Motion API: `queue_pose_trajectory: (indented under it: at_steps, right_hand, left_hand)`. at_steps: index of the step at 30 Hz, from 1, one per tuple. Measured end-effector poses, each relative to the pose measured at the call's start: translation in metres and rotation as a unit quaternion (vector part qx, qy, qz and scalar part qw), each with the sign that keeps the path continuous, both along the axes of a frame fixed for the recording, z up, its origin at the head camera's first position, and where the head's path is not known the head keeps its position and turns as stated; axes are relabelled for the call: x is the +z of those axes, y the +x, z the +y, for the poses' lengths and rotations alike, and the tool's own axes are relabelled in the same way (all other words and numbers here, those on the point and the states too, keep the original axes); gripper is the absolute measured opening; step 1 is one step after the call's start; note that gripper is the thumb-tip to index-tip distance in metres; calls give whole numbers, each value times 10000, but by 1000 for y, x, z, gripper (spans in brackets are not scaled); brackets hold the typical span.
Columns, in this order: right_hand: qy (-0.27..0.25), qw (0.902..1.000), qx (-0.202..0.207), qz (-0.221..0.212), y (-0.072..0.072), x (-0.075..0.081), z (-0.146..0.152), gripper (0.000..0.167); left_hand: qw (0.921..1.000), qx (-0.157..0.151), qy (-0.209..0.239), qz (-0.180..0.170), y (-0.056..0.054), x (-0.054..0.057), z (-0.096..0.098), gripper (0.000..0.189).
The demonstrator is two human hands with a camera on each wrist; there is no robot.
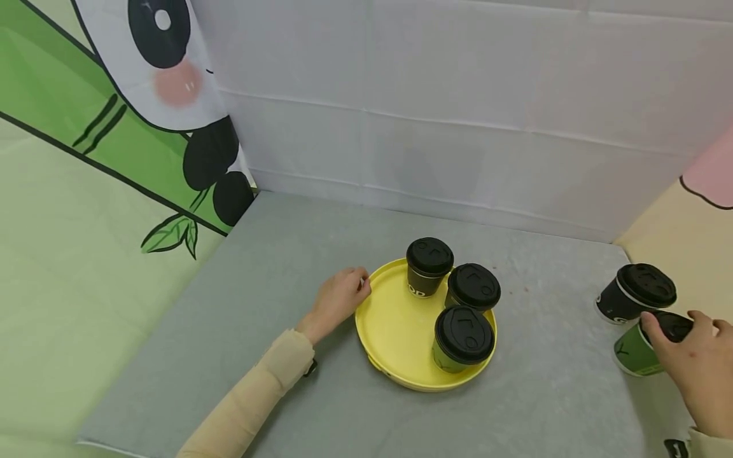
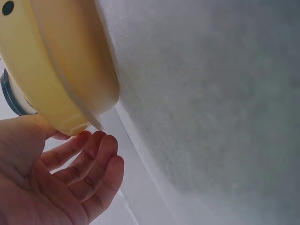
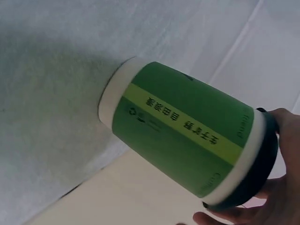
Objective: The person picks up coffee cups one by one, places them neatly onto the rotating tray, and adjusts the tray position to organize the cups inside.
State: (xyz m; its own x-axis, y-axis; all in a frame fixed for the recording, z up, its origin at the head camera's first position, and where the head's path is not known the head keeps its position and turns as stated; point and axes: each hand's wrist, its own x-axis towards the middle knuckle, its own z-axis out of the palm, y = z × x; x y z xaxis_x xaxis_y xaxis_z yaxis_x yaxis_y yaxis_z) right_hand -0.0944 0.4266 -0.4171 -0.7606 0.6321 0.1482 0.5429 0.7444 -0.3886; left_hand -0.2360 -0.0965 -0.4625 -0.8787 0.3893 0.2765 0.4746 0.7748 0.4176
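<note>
A round yellow tray (image 1: 395,331) bears three lidded paper coffee cups. One is a dark cup (image 1: 426,280) at the back, one is a partly hidden cup (image 1: 474,286) at the right, and a light green cup (image 1: 464,340) stands in front. My left hand (image 1: 342,298) pinches the tray's left rim, its fingertips at the edge in the left wrist view. Far to the right, my right hand (image 1: 695,362) holds a green coffee cup (image 3: 178,131) by its black lid, thumb and fingers around it. The cup's base appears to touch the table.
Just behind the green cup stands a black lidded cup (image 1: 635,292), near the right edge of the grey table (image 1: 298,242). A white cloth wall (image 1: 401,127) rises at the back, and a printed cloth (image 1: 86,286) hangs on the left.
</note>
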Motion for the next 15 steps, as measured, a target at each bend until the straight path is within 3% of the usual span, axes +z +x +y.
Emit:
queue_pose_trajectory:
  at_steps: [6,15]
  right_hand:
    - [-146,9998,3,-154,4,-9,3,93]
    - [-312,9992,-202,-133,9,-11,-3,88]
  left_hand:
    - [10000,-14,2,-26,4,0,-2,12]
    - [10000,-5,-62,-4,9,2,-6,12]
